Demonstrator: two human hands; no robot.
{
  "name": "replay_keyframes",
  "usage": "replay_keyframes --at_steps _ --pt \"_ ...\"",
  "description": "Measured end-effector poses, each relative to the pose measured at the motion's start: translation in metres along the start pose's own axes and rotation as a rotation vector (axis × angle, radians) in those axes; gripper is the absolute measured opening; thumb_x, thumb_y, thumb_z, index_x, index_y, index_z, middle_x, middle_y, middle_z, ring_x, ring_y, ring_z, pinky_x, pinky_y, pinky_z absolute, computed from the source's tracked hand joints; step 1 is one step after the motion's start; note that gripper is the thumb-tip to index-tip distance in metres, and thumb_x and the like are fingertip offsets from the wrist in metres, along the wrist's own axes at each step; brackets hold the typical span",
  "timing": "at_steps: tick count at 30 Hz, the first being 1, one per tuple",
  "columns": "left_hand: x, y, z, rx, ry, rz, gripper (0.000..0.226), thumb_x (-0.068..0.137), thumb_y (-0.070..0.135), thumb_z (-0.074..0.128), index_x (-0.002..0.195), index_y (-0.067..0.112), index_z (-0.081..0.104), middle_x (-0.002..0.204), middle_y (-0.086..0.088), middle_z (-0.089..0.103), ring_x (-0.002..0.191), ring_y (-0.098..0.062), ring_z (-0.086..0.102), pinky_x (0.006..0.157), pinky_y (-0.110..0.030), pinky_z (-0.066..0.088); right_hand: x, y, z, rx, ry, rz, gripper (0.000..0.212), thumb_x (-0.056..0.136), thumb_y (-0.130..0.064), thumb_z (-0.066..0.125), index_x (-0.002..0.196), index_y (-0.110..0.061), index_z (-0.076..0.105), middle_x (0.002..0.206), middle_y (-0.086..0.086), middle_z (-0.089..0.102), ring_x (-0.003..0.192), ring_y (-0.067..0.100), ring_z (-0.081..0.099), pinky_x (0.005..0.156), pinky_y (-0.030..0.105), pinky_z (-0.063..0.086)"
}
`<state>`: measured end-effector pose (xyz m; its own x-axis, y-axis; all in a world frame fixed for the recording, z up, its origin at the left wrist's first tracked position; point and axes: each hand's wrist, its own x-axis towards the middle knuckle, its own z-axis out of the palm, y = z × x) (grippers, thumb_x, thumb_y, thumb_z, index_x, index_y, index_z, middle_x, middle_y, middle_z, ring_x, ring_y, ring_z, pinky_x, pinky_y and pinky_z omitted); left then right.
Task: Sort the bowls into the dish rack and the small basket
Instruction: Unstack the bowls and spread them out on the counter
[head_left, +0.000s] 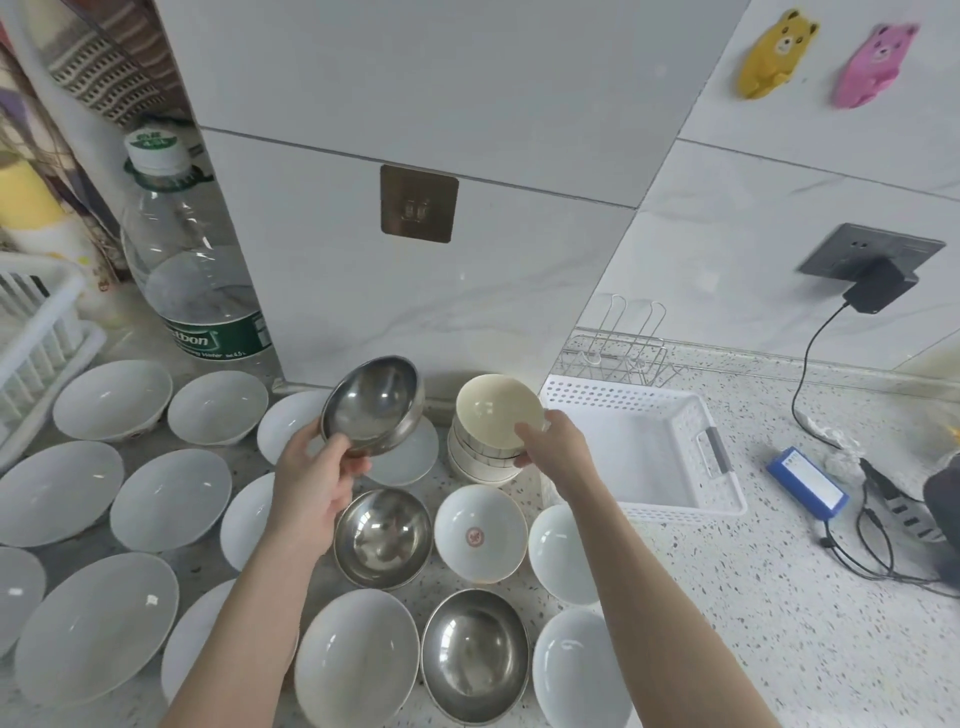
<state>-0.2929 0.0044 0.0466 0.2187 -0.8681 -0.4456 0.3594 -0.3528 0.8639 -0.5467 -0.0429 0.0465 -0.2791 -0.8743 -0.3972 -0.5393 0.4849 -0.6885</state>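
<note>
In the head view, the left hand (317, 478) holds a steel bowl (373, 405) lifted above the counter (779, 597). The thumb lies on the near rim and the fingers are curled under the bowl, which is tilted so that its opening faces the camera. The right hand (556, 441) grips a small cream bowl (500, 413) at its near rim. This bowl is also tilted, and it is just above a stack of small bowls (483, 460) standing beside the wall.

The small white basket (691, 457) stands on the counter, just to the right of the right hand. Behind it, against the wall, is a wire rack (618, 353). The white dish rack (36, 332) is at the far left edge and only part of it is visible.

Many white bowls (169, 499) lie on the counter, openings up, to the left and in front. Two more steel bowls (383, 538) are among them, one below the left hand and one nearer the camera. A big water bottle (192, 260) stands at the back left. At the right, a blue box (808, 486) lies near a black cable (810, 364).
</note>
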Motion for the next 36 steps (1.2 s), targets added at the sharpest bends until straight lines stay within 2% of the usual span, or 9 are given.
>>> replay_keyframes --at_steps 2,4,7,9,16,25,28,32,36 --pt "-0.002 -0.003 -0.01 -0.015 0.015 -0.006 0.025 0.094 0.0 0.049 0.117 0.002 0.059 0.062 -0.009 0.061 0.034 -0.002 0.04 0.029 -0.013 0.019 0.004 -0.004 0.002 -0.034 0.003 0.021 0.038 0.08 -0.018 0.048 0.118 -0.013 0.051 0.064 0.001 0.071 0.093 0.025 0.068 0.088 0.037 0.051" --pt "-0.003 -0.006 -0.017 -0.02 0.026 -0.014 0.026 0.093 0.0 0.049 0.118 0.002 0.058 0.059 -0.007 0.062 0.032 -0.002 0.039 0.028 -0.013 0.019 0.006 -0.006 0.002 -0.033 0.001 0.034 0.04 0.076 -0.009 0.043 0.115 -0.011 0.051 0.062 0.004 0.071 0.088 0.026 0.069 0.078 0.034 0.052" --pt "-0.004 -0.01 -0.025 -0.022 0.026 -0.028 0.028 0.093 0.001 0.049 0.12 0.002 0.057 0.055 -0.006 0.061 0.03 -0.003 0.029 0.028 -0.013 0.019 0.004 -0.009 -0.002 0.018 -0.021 0.026 0.042 0.075 -0.002 0.038 0.115 -0.012 0.049 0.07 0.013 0.07 0.047 0.007 0.062 0.045 0.022 0.038" --pt "-0.005 -0.012 -0.027 -0.013 0.024 -0.036 0.029 0.093 0.002 0.05 0.121 0.001 0.056 0.057 -0.008 0.061 0.031 -0.003 0.027 0.028 -0.013 0.019 0.003 -0.011 -0.004 0.05 -0.027 0.025 0.042 0.076 0.0 0.036 0.114 -0.013 0.048 0.072 0.017 0.068 0.031 0.004 0.049 0.033 0.017 0.029" --pt "-0.006 -0.013 -0.023 0.003 0.01 -0.054 0.034 0.091 0.002 0.053 0.125 0.004 0.057 0.066 -0.014 0.061 0.034 -0.006 0.03 0.03 -0.015 0.02 -0.012 -0.009 -0.018 0.33 0.027 0.024 0.044 0.081 0.005 0.038 0.119 -0.012 0.051 0.049 0.012 0.061 0.043 0.016 0.041 0.034 0.017 0.025" --pt "-0.025 -0.03 0.0 0.11 -0.042 -0.068 0.02 0.09 0.004 0.054 0.107 0.011 0.062 0.06 -0.008 0.06 0.036 -0.007 0.039 0.032 -0.015 0.021 -0.075 0.053 -0.071 0.666 0.249 0.066 0.04 0.088 0.004 0.042 0.121 -0.014 0.055 0.046 0.01 0.057 0.033 0.009 0.029 0.033 0.017 0.025" --pt "-0.036 -0.039 0.015 0.132 -0.075 -0.069 0.019 0.09 0.002 0.053 0.105 0.009 0.062 0.06 -0.004 0.061 0.048 -0.012 0.043 0.033 -0.014 0.019 -0.094 0.084 -0.087 0.697 0.352 0.099 0.041 0.089 0.005 0.041 0.123 -0.014 0.054 0.05 0.015 0.054 0.031 0.009 0.027 0.033 0.016 0.023" --pt "-0.052 -0.055 0.038 0.187 -0.114 -0.07 0.017 0.091 0.004 0.054 0.105 0.008 0.063 0.054 -0.006 0.058 0.042 -0.011 0.034 0.033 -0.015 0.018 -0.109 0.128 -0.107 0.647 0.426 0.165 0.044 0.089 0.005 0.04 0.128 -0.013 0.051 0.057 0.017 0.053 0.031 0.008 0.029 0.037 0.019 0.026" --pt "-0.074 -0.072 0.063 0.179 -0.112 -0.069 0.02 0.092 0.004 0.055 0.111 0.007 0.062 0.062 -0.012 0.057 0.033 -0.005 0.035 0.031 -0.016 0.02 -0.112 0.169 -0.117 0.512 0.4 0.19 0.047 0.09 0.003 0.041 0.132 -0.016 0.048 0.059 0.016 0.058 0.045 0.015 0.046 0.047 0.027 0.031"
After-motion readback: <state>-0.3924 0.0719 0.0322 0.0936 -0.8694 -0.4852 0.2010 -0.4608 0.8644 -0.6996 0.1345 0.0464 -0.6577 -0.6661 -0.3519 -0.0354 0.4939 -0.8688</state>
